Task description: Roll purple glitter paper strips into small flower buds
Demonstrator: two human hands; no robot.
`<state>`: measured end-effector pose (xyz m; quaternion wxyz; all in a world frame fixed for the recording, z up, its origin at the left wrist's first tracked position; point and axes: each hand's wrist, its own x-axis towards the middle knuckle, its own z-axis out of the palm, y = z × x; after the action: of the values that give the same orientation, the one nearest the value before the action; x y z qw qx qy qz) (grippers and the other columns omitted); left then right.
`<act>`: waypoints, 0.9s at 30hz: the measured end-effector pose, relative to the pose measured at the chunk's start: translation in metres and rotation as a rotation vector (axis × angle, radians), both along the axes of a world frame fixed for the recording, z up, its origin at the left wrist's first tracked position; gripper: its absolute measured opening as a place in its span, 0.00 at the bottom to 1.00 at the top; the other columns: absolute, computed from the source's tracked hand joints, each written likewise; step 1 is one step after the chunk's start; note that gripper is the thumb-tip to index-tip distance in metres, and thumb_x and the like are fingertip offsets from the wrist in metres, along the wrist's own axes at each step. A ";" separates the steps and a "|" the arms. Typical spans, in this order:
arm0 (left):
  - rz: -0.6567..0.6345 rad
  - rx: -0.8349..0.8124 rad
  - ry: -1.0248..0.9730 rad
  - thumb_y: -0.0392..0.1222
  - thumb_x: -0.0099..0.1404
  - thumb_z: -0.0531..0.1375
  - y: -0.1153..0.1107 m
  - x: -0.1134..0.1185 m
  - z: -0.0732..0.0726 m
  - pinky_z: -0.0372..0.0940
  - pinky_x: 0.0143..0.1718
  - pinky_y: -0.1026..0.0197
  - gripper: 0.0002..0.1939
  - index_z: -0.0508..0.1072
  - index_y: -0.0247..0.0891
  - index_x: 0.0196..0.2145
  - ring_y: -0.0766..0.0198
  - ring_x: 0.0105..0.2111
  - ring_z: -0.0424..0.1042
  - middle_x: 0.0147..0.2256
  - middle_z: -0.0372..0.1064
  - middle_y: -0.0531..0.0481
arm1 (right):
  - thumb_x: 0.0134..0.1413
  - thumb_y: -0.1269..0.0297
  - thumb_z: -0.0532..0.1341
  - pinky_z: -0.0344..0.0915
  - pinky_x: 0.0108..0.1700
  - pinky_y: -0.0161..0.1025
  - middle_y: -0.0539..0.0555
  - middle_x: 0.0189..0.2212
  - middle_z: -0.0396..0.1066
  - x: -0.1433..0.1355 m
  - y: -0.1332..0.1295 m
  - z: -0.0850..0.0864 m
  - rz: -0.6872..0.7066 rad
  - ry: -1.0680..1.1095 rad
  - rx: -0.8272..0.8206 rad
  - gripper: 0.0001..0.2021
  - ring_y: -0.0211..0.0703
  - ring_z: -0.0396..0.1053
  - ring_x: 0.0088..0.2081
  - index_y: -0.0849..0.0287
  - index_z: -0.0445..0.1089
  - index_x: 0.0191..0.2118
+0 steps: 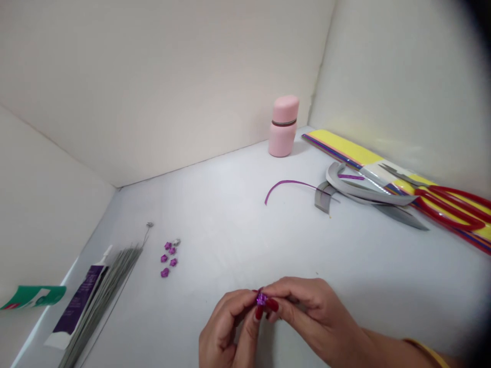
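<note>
A small shiny purple star [261, 299] is pinched between the fingertips of both hands near the bottom centre. My left hand [233, 327] grips it from the left with thumb and forefinger. From the right, my right hand [314, 312] closes thumb and forefinger on the same star. Several purple paper stars [164, 273] lie in a loose group to the left, with a silver star [176, 242] beside them. A thin purple strip [287, 182] curves on the table beyond the hands.
A pink bottle [283, 128] stands at the back. Silver strips [356, 191], red-handled scissors [452, 199] and yellow-topped paper packs [341, 145] lie at the right. On the left are a purple-and-white tube [79, 304], grey wires [103, 301] and a green packet [38, 295].
</note>
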<state>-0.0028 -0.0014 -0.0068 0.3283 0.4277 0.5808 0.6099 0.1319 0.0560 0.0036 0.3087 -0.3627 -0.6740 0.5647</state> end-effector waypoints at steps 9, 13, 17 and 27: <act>0.040 -0.195 -0.275 0.43 0.47 0.68 0.005 0.001 0.015 0.66 0.31 0.74 0.06 0.79 0.42 0.26 0.67 0.29 0.73 0.27 0.75 0.51 | 0.54 0.69 0.57 0.65 0.31 0.29 0.50 0.27 0.75 0.000 0.001 -0.002 -0.014 -0.019 0.066 0.08 0.35 0.70 0.28 0.57 0.74 0.36; 0.064 -0.213 -0.282 0.44 0.45 0.69 0.004 0.002 0.016 0.66 0.31 0.75 0.08 0.79 0.41 0.25 0.68 0.28 0.72 0.26 0.75 0.52 | 0.55 0.69 0.57 0.65 0.30 0.29 0.50 0.26 0.74 0.001 0.001 0.000 0.000 -0.045 0.119 0.08 0.35 0.70 0.27 0.57 0.74 0.36; 0.101 -0.272 -0.360 0.44 0.45 0.69 0.003 0.003 0.013 0.65 0.30 0.76 0.10 0.78 0.43 0.29 0.71 0.26 0.73 0.24 0.75 0.54 | 0.55 0.68 0.57 0.65 0.30 0.29 0.51 0.26 0.74 0.001 0.001 0.002 0.000 -0.034 0.096 0.07 0.36 0.70 0.27 0.59 0.73 0.34; -0.046 -0.088 -0.037 0.40 0.55 0.64 -0.002 -0.001 -0.001 0.65 0.35 0.73 0.07 0.75 0.48 0.34 0.69 0.31 0.71 0.30 0.72 0.55 | 0.52 0.67 0.58 0.67 0.32 0.34 0.54 0.26 0.74 -0.001 0.000 -0.001 -0.022 0.073 -0.163 0.06 0.39 0.71 0.29 0.62 0.71 0.33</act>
<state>-0.0034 -0.0033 -0.0075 0.3714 0.4145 0.5909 0.5841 0.1304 0.0564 0.0030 0.3087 -0.3733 -0.6098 0.6273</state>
